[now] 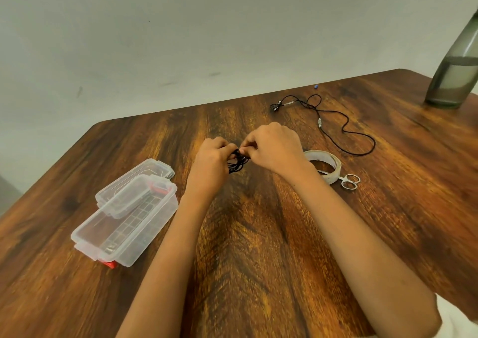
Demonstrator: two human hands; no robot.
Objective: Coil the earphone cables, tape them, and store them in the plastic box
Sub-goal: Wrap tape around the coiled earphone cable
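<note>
Head view: left hand and right hand pinch one coiled cable; second cable lies loose.

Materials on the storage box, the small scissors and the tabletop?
The clear rectangular storage box looks like glossy transparent plastic: its ribbed floor shows through the walls. The small silver scissors look like polished metal, going by their bright sheen. The brown table shows dark wood grain under a smooth finish; solid wood or laminate, the view cannot tell.

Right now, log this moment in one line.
left hand, right hand: grip cable coil; second cable: loose on table; box: open, lid off; tape, scissors: untouched
</note>
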